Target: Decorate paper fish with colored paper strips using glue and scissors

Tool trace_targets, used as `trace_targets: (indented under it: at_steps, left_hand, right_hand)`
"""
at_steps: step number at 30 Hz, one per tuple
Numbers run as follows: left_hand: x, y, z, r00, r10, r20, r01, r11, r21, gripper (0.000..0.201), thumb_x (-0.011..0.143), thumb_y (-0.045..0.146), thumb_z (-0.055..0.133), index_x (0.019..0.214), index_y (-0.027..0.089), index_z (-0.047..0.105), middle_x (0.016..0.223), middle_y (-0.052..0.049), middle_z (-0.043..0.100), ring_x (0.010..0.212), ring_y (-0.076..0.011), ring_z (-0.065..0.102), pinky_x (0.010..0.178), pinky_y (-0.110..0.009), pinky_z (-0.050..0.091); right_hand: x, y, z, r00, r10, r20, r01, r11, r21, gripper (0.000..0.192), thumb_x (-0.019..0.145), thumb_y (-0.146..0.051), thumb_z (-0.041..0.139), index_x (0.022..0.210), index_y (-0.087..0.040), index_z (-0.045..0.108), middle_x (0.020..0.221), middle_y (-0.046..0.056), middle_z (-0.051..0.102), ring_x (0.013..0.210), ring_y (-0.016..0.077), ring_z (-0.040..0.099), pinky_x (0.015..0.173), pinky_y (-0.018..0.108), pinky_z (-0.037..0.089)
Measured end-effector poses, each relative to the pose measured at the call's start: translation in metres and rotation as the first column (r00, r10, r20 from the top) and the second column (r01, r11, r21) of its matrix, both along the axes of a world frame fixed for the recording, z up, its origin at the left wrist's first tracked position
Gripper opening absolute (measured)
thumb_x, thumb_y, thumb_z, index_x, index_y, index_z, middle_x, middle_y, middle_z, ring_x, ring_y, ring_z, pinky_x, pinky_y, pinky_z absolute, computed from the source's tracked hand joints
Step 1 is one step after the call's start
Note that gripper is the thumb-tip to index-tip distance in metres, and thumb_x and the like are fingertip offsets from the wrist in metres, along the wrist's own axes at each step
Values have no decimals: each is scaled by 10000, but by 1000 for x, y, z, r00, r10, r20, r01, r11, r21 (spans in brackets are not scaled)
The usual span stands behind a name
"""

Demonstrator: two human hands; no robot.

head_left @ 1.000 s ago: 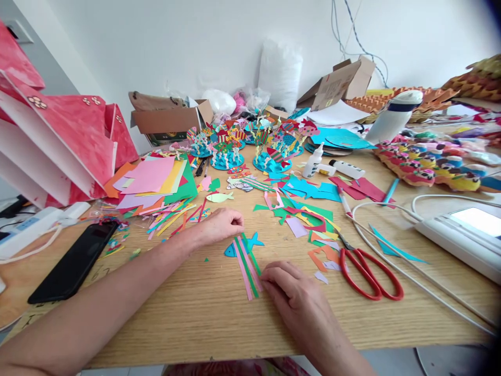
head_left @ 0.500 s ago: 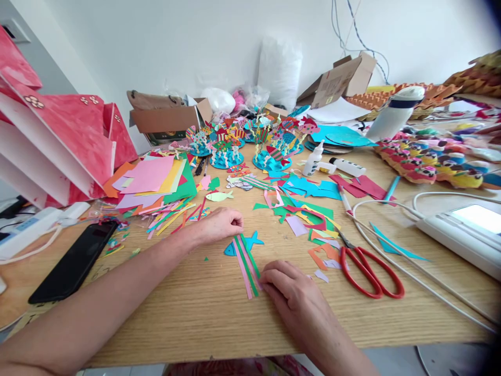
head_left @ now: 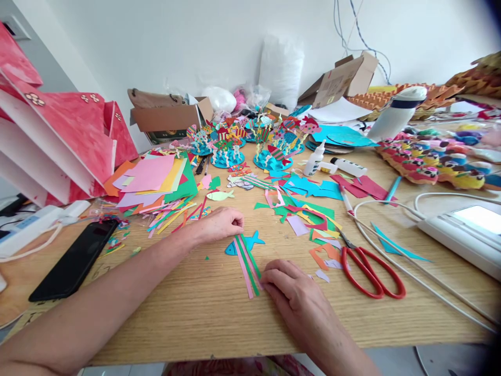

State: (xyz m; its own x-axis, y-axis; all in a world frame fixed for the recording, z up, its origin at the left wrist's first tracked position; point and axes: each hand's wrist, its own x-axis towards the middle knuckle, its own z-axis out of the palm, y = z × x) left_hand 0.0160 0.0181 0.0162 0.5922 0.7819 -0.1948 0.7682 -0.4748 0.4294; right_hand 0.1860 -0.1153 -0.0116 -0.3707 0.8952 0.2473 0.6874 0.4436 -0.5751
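Note:
Pink and green paper strips (head_left: 246, 266) lie side by side across a blue paper fish (head_left: 254, 241) on the wooden table. At their far end is my left hand (head_left: 225, 223), its fingers curled closed on the tips of the strips. My right hand (head_left: 291, 292) is at the near right end, thumb and fingers pinched together at the edge of a strip; its fingertips are partly hidden. The fish's tail and head show on either side of the strips. Beyond my left hand lies a pale green paper fish (head_left: 220, 195).
Red-handled scissors (head_left: 371, 274) and paper scraps (head_left: 325, 256) lie to the right, near a white cable (head_left: 385, 243). A black phone (head_left: 74, 261) is at the left, below stacked coloured paper (head_left: 151, 175). Glue bottles (head_left: 314, 159) and finished fish decorations (head_left: 228, 155) stand farther back.
Both hands and the strips hold almost the same positions. The view has shifted very slightly.

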Motion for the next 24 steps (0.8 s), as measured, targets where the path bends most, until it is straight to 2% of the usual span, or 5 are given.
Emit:
trace_targets:
  at_steps: [16,24]
  left_hand:
    - [-1,0,-2,1000,13,23,-13,1000,-17,109,661,215,505,648,156,597,597,32,549,586,-100,474,512,-184,312]
    - [-2,3,-2,999,-35,2,35,999,-1,116,651,219,493,635,160,592,632,25,549,608,-106,477,536,-195,321]
  right_hand:
    - [1,-1,0,1000,0,-30,1,1000,24,225,826,-143,397,716,-190,588,766,29,597,716,129,542,647,230,426]
    - [0,-1,4,1000,1,-9,-1,1000,10,229,819,-127,398,715,-191,592,765,32,598,717,132,543,647,235,431]
